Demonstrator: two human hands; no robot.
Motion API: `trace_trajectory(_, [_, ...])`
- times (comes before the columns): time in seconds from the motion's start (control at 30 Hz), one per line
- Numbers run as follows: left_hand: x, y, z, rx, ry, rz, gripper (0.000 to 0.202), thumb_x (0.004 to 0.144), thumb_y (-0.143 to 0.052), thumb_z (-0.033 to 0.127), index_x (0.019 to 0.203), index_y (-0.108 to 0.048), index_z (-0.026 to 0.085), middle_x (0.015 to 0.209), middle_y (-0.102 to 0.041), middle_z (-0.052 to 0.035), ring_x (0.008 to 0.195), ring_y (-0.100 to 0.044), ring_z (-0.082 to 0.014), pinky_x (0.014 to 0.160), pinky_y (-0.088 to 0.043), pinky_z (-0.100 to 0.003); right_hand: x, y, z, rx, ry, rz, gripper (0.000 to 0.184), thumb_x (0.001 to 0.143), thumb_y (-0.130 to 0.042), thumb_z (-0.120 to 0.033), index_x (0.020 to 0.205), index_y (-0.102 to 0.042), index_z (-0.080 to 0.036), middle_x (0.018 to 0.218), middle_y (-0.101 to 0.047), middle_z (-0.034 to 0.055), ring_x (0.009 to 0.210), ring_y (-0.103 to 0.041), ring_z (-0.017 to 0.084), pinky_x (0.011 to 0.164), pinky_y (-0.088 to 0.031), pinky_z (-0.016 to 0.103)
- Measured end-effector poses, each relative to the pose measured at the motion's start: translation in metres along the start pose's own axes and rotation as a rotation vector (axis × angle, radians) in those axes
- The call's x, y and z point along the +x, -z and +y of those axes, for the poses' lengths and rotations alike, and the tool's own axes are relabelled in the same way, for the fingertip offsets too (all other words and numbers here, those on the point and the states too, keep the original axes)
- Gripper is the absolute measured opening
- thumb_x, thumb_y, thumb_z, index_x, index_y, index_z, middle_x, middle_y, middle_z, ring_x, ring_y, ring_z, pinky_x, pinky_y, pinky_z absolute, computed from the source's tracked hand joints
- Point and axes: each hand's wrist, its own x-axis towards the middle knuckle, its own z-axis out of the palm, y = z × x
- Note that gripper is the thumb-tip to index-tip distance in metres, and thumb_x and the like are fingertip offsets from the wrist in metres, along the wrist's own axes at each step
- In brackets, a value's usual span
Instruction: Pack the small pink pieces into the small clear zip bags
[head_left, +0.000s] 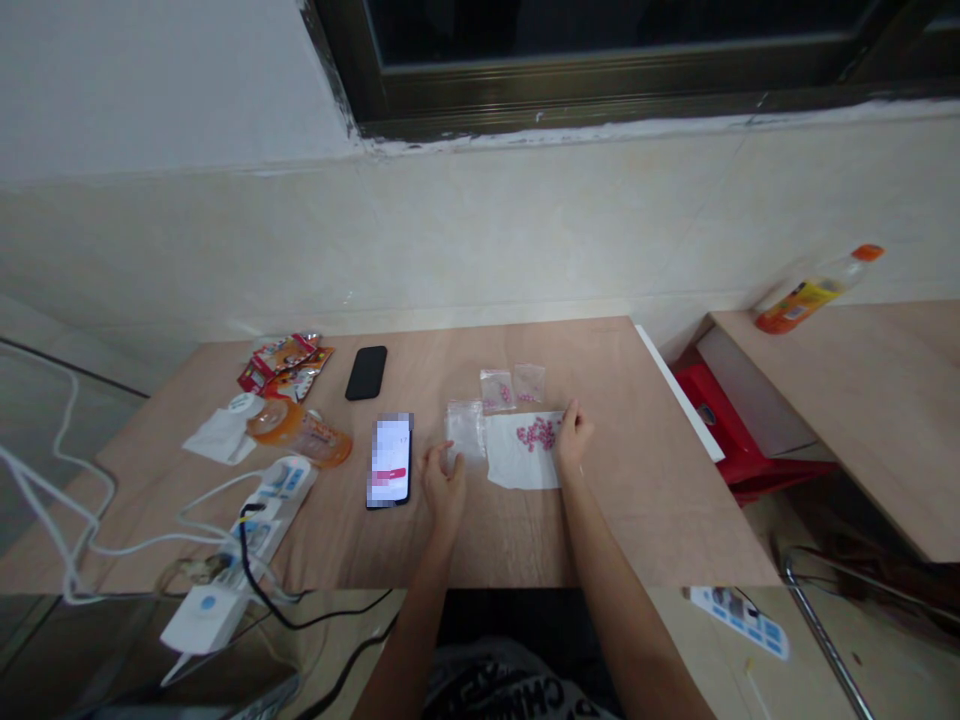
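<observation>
My left hand is at the lower left corner of a clear plastic bag, with thumb and fingers closed on its edge. The bag lies flat and seems to hold nothing. Beside it is a white sheet of paper with a loose cluster of small pink pieces, too small to name for sure. At the sheet's right edge my right hand is closed, gripping the paper. Just beyond the sheet lie two small clear bags, the left one and the right one, each with some pink pieces inside.
Left of my hands are a lit phone, a black phone, an orange bottle on its side, snack packets and a power strip with cables. Another table at the right bears a drink bottle.
</observation>
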Motion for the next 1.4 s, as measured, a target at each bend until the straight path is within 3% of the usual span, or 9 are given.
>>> trace_trajectory(0.13, [0.006,-0.004,0.016,0.265,-0.223,-0.054,0.029,0.088,-0.050,0.027,0.113,-0.063,0.019,0.116,-0.059,-0.0122,0.115,-0.052,-0.0281,0.102,-0.040,-0.047,0.000,0.000,-0.002,-0.022,0.011,-0.005,0.053,0.093,-0.032,-0.059,0.056,-0.038,-0.021,0.050,-0.040,-0.0035,0.050,-0.035,0.011,0.051,-0.024,0.026])
trace_trajectory(0.23, [0.018,-0.013,0.028,0.474,-0.400,-0.156,0.039,0.092,-0.045,0.032,0.129,-0.056,0.021,0.144,-0.043,-0.0130,0.132,-0.040,-0.0307,0.109,-0.033,-0.049,0.000,0.000,-0.002,-0.040,0.019,-0.008,0.054,0.093,-0.031,-0.059,0.056,-0.040,-0.021,0.050,-0.042,-0.0028,0.050,-0.035,0.011,0.051,-0.024,0.026])
trace_trajectory(0.33, [0.031,-0.025,0.031,0.626,-0.477,-0.291,0.046,0.096,-0.038,0.034,0.140,-0.046,0.023,0.153,-0.034,-0.0101,0.141,-0.027,-0.0307,0.113,-0.028,-0.050,0.000,0.000,-0.002,-0.065,0.033,-0.006,0.054,0.093,-0.030,-0.059,0.056,-0.040,-0.021,0.050,-0.043,-0.0024,0.051,-0.035,0.011,0.052,-0.024,0.026])
trace_trajectory(0.47, [0.041,-0.037,0.021,0.738,-0.473,-0.373,0.050,0.098,-0.030,0.037,0.144,-0.040,0.021,0.155,-0.031,-0.0119,0.143,-0.026,-0.0303,0.116,-0.023,-0.050,0.001,-0.001,-0.001,-0.084,0.035,-0.015,0.054,0.093,-0.030,-0.059,0.056,-0.041,-0.021,0.052,-0.045,-0.0017,0.051,-0.036,0.011,0.052,-0.024,0.026])
trace_trajectory(0.8, [0.040,-0.047,-0.003,0.800,-0.466,-0.431,0.053,0.099,-0.027,0.039,0.149,-0.030,0.022,0.156,-0.027,-0.0130,0.145,-0.023,-0.0281,0.116,-0.022,-0.050,0.001,-0.001,-0.003,-0.095,0.059,-0.020,0.052,0.094,-0.030,-0.054,0.058,-0.045,-0.020,0.055,-0.050,0.0008,0.054,-0.040,0.013,0.055,-0.027,0.027])
trace_trajectory(1.2, [0.040,-0.049,-0.006,0.774,-0.477,-0.431,0.054,0.099,-0.027,0.038,0.149,-0.030,0.020,0.157,-0.024,-0.0146,0.147,-0.019,-0.0283,0.117,-0.019,-0.051,0.003,-0.004,0.001,-0.134,0.125,-0.019,0.050,0.094,-0.030,-0.054,0.057,-0.038,-0.022,0.058,-0.047,-0.0008,0.059,-0.041,0.014,0.059,-0.028,0.027])
trace_trajectory(1.4, [0.039,-0.049,-0.006,0.768,-0.456,-0.434,0.054,0.098,-0.027,0.037,0.150,-0.028,0.020,0.157,-0.024,-0.0137,0.147,-0.019,-0.0275,0.117,-0.019,-0.052,0.003,-0.003,0.000,-0.124,0.110,-0.036,0.050,0.094,-0.032,-0.054,0.057,-0.041,-0.021,0.059,-0.048,-0.0007,0.060,-0.043,0.014,0.061,-0.030,0.027])
